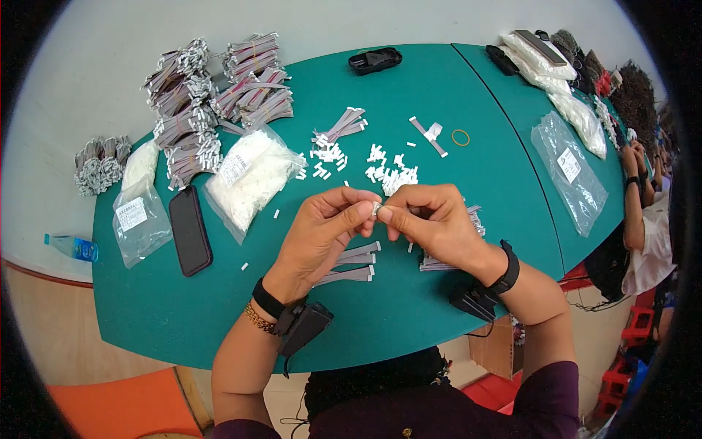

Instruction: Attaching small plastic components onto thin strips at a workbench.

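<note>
My left hand (329, 223) and my right hand (431, 223) meet over the middle of the table, thumbs and forefingers pinched together. Between their fingertips is a small white connector piece (376, 208); fingers cover most of it, so I cannot tell whether a cable runs from it. Several grey ribbon cables (355, 274) with white ends lie beneath my left hand. More ribbon cables (437, 263) sit partly hidden under my right hand. Just beyond my fingers lies a loose pile of small white connectors (395, 179), with a second pile (329, 157) to its left.
Bundled ribbon cables (186, 110) are stacked at the far left beside a bag of white parts (252, 172) and a black phone (190, 230). A black pouch (375, 61), rubber band (460, 137) and clear bag (569, 172) lie farther off. Another person (647, 212) works at right.
</note>
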